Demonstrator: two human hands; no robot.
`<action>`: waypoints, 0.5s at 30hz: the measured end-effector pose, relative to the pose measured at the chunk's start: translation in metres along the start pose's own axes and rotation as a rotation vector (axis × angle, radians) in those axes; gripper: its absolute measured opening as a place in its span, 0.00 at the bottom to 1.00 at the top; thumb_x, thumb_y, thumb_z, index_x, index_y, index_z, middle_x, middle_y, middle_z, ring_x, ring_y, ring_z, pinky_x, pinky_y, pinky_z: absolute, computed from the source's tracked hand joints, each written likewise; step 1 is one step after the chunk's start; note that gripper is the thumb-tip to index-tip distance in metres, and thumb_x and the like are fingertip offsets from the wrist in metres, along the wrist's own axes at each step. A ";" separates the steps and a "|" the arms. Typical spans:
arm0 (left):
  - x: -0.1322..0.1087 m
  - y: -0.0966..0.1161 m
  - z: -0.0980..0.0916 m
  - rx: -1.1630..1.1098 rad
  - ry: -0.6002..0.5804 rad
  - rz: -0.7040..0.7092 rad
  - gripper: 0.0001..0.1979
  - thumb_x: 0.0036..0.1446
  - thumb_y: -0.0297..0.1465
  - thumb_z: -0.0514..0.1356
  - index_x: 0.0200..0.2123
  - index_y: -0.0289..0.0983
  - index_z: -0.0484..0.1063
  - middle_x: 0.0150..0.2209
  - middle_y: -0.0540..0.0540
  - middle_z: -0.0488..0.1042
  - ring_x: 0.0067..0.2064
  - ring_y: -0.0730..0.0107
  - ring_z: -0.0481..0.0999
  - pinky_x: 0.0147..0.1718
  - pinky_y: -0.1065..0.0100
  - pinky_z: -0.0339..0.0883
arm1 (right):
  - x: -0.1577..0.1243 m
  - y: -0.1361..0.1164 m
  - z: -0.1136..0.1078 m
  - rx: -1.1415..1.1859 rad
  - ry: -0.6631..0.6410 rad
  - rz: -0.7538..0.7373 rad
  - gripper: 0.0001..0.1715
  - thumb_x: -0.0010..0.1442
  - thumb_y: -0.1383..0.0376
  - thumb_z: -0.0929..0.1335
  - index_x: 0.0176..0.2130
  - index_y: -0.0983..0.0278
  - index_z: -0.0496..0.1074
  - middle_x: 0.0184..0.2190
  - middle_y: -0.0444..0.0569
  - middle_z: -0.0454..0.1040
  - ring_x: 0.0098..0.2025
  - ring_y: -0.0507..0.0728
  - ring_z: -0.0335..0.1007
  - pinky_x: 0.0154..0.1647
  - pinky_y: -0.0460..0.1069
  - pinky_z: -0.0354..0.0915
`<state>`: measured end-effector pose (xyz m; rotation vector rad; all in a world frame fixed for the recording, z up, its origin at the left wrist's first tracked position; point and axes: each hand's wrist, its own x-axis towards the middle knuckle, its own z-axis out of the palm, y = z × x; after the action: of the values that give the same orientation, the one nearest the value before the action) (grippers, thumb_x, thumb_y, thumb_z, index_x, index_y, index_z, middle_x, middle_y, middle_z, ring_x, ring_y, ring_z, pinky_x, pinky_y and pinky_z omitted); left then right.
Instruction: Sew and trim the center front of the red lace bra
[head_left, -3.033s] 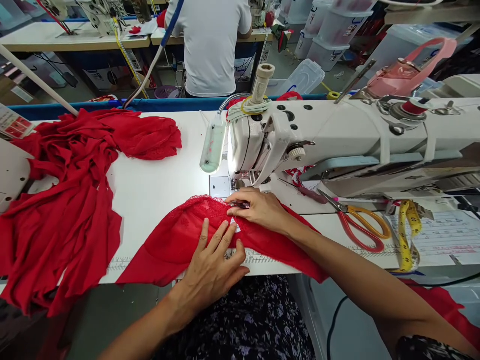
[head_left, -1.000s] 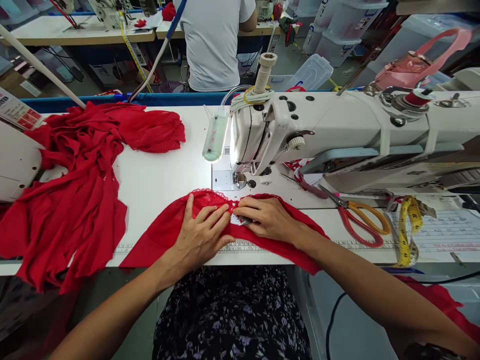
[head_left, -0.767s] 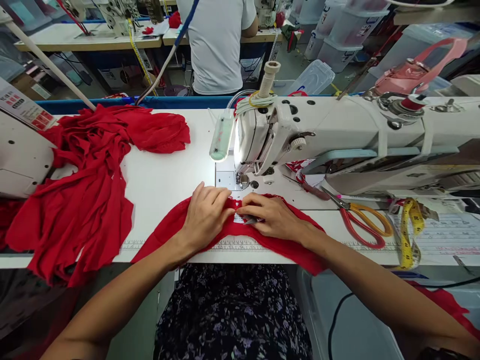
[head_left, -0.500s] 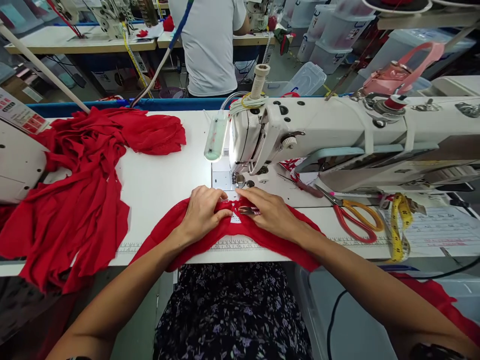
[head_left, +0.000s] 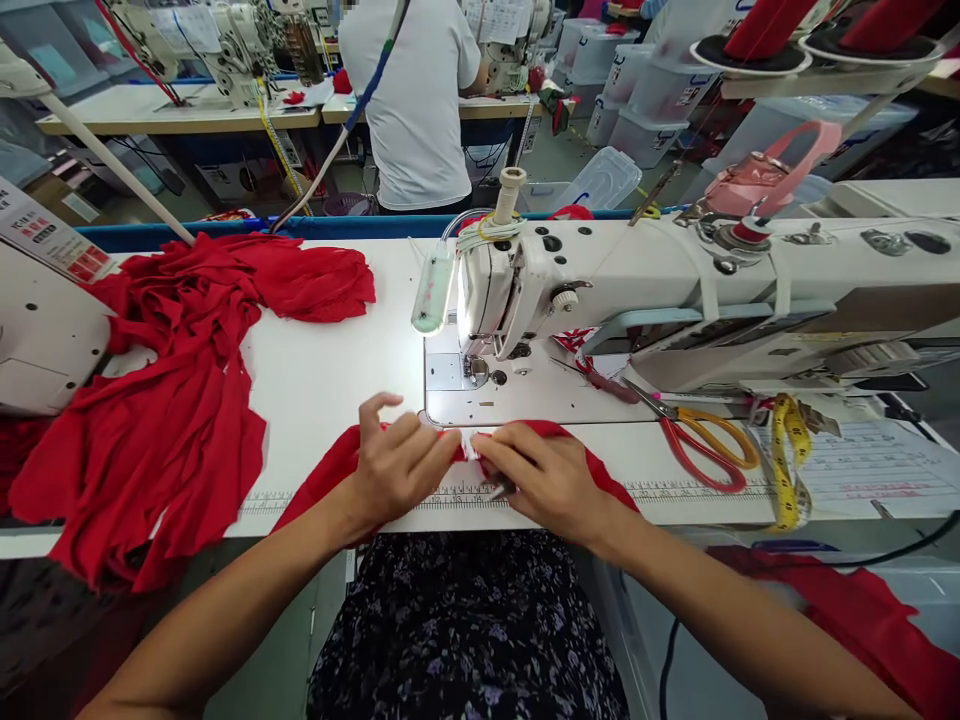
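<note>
A strip of red fabric [head_left: 322, 470] lies along the table's front edge, its two sides meeting between my hands. My left hand [head_left: 399, 458] pinches the left side of it between thumb and fingers, the index finger raised. With thumb and fingertips, my right hand [head_left: 546, 478] grips the other side. A small metal tool, apparently thread snips [head_left: 501, 488], sits partly hidden in my right palm. Whitish thread or a label shows between the fingertips; I cannot tell which. Just beyond my hands is the sewing machine [head_left: 615, 265] with its lit presser foot [head_left: 475, 370].
A heap of red fabric [head_left: 180, 380] covers the table's left side. Scissors with orange and red handles [head_left: 709, 440], a yellow tape measure [head_left: 789, 465] and a written sheet [head_left: 870, 455] lie at right. A printed ruler [head_left: 675, 490] runs along the front edge. A person [head_left: 412, 110] sits beyond.
Both hands have drawn the red fabric toward my body, away from the presser foot. The left index finger has lifted. The view has shifted slightly.
</note>
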<state>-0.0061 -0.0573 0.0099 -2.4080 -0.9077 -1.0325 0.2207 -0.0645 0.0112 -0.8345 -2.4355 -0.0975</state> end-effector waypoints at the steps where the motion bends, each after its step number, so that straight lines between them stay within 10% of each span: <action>1: -0.003 0.001 -0.004 0.053 0.051 0.117 0.05 0.61 0.24 0.59 0.37 0.36 0.75 0.20 0.56 0.65 0.26 0.74 0.61 0.47 0.56 0.59 | -0.005 -0.004 -0.001 -0.012 0.015 -0.031 0.26 0.58 0.78 0.61 0.53 0.67 0.70 0.38 0.50 0.76 0.33 0.52 0.70 0.25 0.46 0.60; 10: -0.011 0.001 -0.004 0.093 0.105 0.368 0.08 0.56 0.21 0.60 0.29 0.40 0.73 0.19 0.59 0.61 0.23 0.78 0.58 0.42 0.60 0.60 | -0.014 -0.012 -0.035 0.681 -0.072 0.448 0.08 0.66 0.62 0.68 0.46 0.59 0.74 0.37 0.44 0.78 0.34 0.50 0.73 0.31 0.44 0.67; 15: -0.009 0.002 -0.004 0.063 0.107 0.373 0.09 0.58 0.21 0.58 0.29 0.38 0.74 0.20 0.58 0.64 0.24 0.78 0.60 0.46 0.59 0.60 | 0.000 -0.014 -0.050 0.377 -0.259 0.542 0.20 0.64 0.50 0.68 0.46 0.62 0.69 0.32 0.43 0.77 0.30 0.53 0.72 0.30 0.48 0.64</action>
<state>-0.0117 -0.0647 0.0052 -2.3236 -0.4244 -0.9610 0.2367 -0.0872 0.0546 -1.3483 -2.2509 0.6850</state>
